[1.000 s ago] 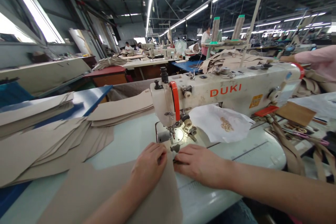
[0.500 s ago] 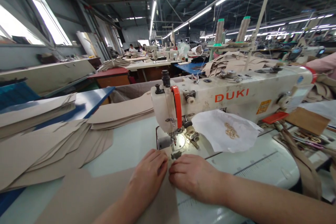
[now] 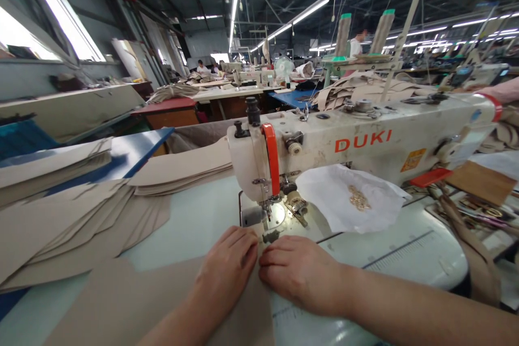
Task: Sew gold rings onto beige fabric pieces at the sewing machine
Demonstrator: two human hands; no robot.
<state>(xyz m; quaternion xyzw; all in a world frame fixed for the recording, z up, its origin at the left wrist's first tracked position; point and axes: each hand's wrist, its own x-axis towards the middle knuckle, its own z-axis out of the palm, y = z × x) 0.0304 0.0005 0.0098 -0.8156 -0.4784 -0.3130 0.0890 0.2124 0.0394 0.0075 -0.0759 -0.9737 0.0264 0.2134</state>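
Note:
A beige fabric piece point(image 3: 121, 303) lies on the pale sewing table point(image 3: 194, 221), its far corner under the needle area of a white DUKI sewing machine point(image 3: 357, 143). My left hand point(image 3: 229, 270) lies flat on the fabric just before the presser foot point(image 3: 271, 237), fingers stretched out and pressing down. My right hand point(image 3: 302, 273) rests beside it on the fabric's right edge, fingertips curled at the edge and touching the left hand's fingers.
Stacks of cut beige pieces point(image 3: 77, 216) cover the table's left side. A white sheet with small gold metal parts point(image 3: 359, 199) sits under the machine arm. Beige straps and tools point(image 3: 466, 227) lie at the right. Other workers and tables stand behind.
My right hand has slid left until its fingertips meet the left hand. Both hands stay at the presser foot; the view shifted slightly.

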